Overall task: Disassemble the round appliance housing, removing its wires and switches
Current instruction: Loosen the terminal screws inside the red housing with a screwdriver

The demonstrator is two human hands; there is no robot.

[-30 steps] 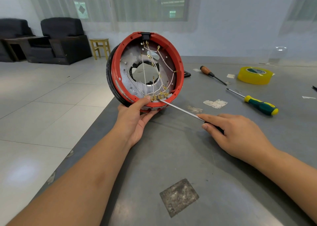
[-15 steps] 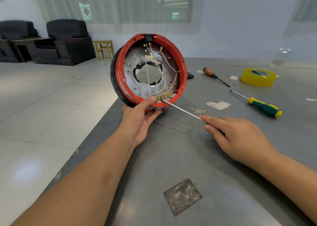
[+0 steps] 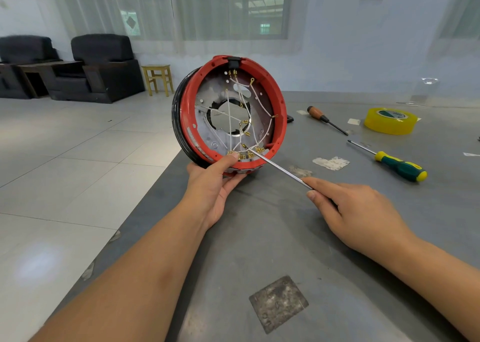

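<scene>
**Prying terminals at the bottom of the red housing**

A grey metal worktable (image 3: 285, 237) fills the foreground of a pale tiled room, with dark armchairs (image 3: 104, 66) and a small yellow wooden stool (image 3: 158, 78) parked by the curtained window. The round red plastic appliance housing (image 3: 230, 113) is stood on edge near the table's left edge, propped by the left hand (image 3: 215, 183), whose thumb is pressed onto the lower rim while the fingers are curled underneath. Thin white wires (image 3: 249, 113) with brass terminals are strung across the silvery inner plate. A long steel-shafted screwdriver (image 3: 275, 165) is pinched in the right hand (image 3: 361, 211), index finger laid along the shaft; its tip is put in among the brass terminals (image 3: 249, 154) at the bottom, though exactly which one is touched can't be made out.

Risk-wise: the tip sits just beside the left thumb, so a slip could jab it. The housing could also be rolled off the edge if levered too hard.

Left unused further right: a green-and-yellow-handled screwdriver (image 3: 400, 166), a wooden-handled one (image 3: 318, 114), a yellow tape roll (image 3: 389, 121).
</scene>
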